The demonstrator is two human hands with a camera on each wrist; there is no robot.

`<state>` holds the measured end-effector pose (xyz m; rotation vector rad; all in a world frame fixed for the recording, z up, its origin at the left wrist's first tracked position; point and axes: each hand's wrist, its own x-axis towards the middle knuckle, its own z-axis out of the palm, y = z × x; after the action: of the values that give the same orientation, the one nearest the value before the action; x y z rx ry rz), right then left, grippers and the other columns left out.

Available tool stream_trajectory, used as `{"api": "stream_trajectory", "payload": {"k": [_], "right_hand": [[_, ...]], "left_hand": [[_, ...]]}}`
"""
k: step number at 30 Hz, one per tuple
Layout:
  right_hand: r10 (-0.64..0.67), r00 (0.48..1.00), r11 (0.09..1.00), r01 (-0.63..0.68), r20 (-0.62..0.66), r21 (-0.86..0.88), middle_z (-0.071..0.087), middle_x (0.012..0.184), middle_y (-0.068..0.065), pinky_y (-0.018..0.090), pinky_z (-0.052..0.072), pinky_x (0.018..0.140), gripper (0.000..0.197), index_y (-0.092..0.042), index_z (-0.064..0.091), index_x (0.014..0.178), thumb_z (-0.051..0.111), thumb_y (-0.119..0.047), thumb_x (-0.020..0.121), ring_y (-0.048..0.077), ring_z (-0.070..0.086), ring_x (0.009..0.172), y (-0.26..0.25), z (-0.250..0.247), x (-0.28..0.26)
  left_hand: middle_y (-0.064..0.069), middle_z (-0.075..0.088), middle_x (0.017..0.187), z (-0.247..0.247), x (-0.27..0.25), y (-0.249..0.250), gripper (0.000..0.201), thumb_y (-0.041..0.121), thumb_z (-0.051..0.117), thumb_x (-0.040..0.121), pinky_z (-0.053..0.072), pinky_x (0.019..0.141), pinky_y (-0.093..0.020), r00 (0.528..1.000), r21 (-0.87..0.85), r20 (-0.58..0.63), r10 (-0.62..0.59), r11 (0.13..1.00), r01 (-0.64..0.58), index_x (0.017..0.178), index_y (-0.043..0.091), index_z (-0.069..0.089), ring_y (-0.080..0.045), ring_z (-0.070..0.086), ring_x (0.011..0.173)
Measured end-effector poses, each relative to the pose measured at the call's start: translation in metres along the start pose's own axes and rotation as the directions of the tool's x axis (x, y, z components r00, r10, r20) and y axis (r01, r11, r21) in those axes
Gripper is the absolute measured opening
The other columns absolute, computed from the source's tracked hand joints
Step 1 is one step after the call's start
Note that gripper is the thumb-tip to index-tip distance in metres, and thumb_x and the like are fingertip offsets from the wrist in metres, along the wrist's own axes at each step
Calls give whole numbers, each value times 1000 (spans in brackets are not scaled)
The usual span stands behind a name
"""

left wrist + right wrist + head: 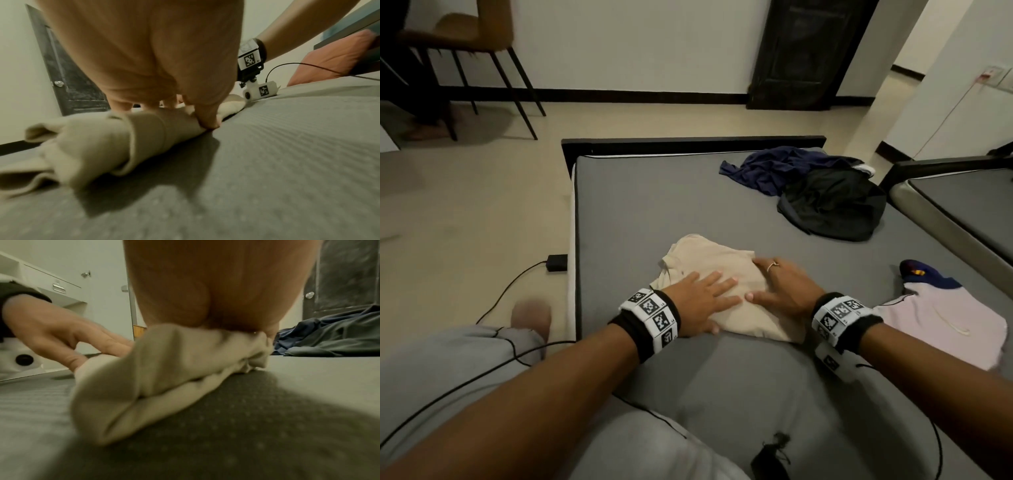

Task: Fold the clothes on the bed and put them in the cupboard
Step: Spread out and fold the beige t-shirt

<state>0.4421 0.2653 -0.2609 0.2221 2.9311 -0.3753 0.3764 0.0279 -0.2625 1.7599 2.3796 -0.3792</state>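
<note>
A folded beige garment [709, 260] lies in the middle of the grey bed [640, 205]. My left hand [705, 294] lies flat on its near left part with straight, spread fingers. My right hand [780, 284] rests flat on its right part, fingers extended. In the left wrist view the beige garment [107, 142] shows as a thick fold under my left hand [164, 65], whose thumb touches its edge. In the right wrist view my right hand [216, 288] presses the top of the beige garment [164, 369], and the left hand [61, 331] lies beside it.
A navy garment [774, 168] and a black garment [832, 205] lie crumpled at the bed's far right. A pale pink garment [941, 318] with a dark-collared piece lies at the right. A second bed [969, 205] stands to the right, a chair [465, 41] far left, a cable on the floor.
</note>
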Motion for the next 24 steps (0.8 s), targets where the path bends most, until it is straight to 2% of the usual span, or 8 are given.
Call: {"api": "stream_trajectory", "payload": {"k": [4,9,12,14,16,19,22,24], "right_hand": [[73,997,992,-74,9,106,53,145,6,39,45,105,79,-20,33,150,57,-64,89,24,55,126,-4,7,-13],[170,985,981,-172,-29,-85,62,130,13,41,50,91,70,-10,40,137,33,-68,97,32,63,112,-43,22,-66],[150,986,973,-133,77,-190,67,104,8,39,48,76,67,-14,50,112,28,-75,93,31,65,92,-65,16,-94],[142,978,973,-110,150,-202,62,82,2,35,46,66,68,-16,53,87,27,-80,90,24,62,75,-71,4,-93],[161,980,973,-138,115,-187,61,71,0,32,46,60,75,-16,56,75,27,-84,87,19,59,65,-67,-8,-77],[268,959,962,-272,-94,-32,69,90,4,36,54,72,76,-16,58,97,38,-87,81,21,64,77,-44,-20,-37],[347,935,923,-325,-78,208,60,132,8,39,51,92,99,-13,43,140,62,-83,72,27,62,113,-29,-22,0],[359,933,874,-341,12,347,56,139,9,36,50,95,109,-8,39,145,73,-77,67,26,60,119,-31,-22,18]], "left_hand": [[2,1,167,-2,-3,-21,58,24,39,104,26,114,-50,999,120,-11,46,992,-44,157,35,18,-29,8,152],[-1,7,166,-16,-8,-33,52,16,38,102,9,119,-62,998,226,-45,-54,972,62,148,39,38,-37,-3,152],[-8,14,164,-19,-12,-36,42,18,42,100,12,117,-61,980,243,-110,-166,952,189,138,34,52,-39,0,151],[-9,36,151,-21,-14,-34,36,17,44,97,30,112,-51,928,115,-147,-343,925,361,125,27,64,-37,26,144],[-10,54,129,-23,-18,-32,31,15,45,94,46,91,-40,809,-161,-117,-576,815,556,115,16,67,-34,54,117],[-12,68,108,-27,-27,-26,29,32,45,92,48,75,-32,663,-531,114,-740,519,670,100,12,65,-34,64,91],[-12,71,83,-20,-31,-21,55,64,45,90,53,63,-31,686,-710,449,-572,237,663,103,12,60,-29,62,62],[-10,66,72,-19,-30,-16,68,75,60,77,50,51,-27,704,-758,546,-454,89,646,111,17,54,-26,57,49]]}}
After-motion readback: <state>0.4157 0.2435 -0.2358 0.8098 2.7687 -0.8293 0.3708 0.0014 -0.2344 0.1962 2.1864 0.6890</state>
